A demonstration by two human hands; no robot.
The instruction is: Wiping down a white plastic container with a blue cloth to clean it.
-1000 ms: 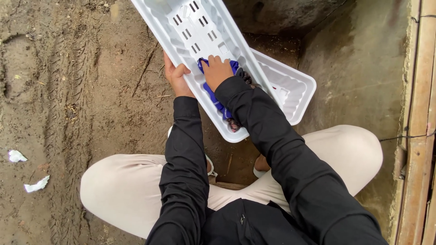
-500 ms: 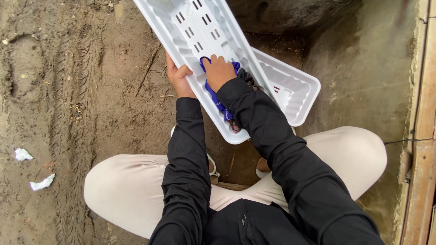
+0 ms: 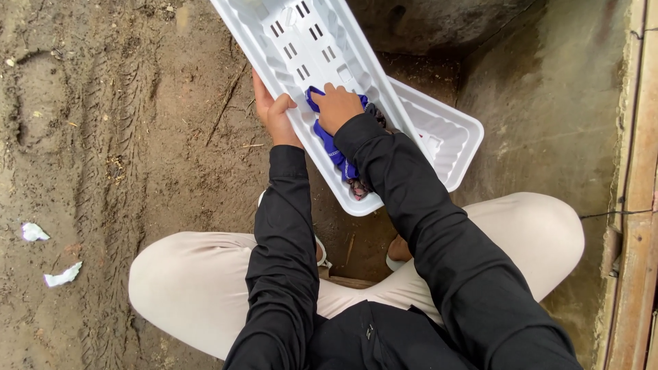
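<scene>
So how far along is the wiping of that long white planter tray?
In hand: the right hand presses a blue cloth inside the long white plastic planter tray, near its closer end, while the left hand grips its rim. The slotted far end shows white. A second white tray underneath lies untouched.

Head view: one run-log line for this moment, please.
left hand grips white planter's rim | right hand presses blue cloth inside it | second white planter underneath

A long white slotted plastic tray (image 3: 301, 41) lies partly on a second white plastic tray (image 3: 439, 133) to its right, both on the dirt ground (image 3: 137, 137). A blue cloth (image 3: 332, 140) lies in the upper tray under the right hand (image 3: 337, 107); the left hand (image 3: 274, 113) is at its left rim.
</scene>
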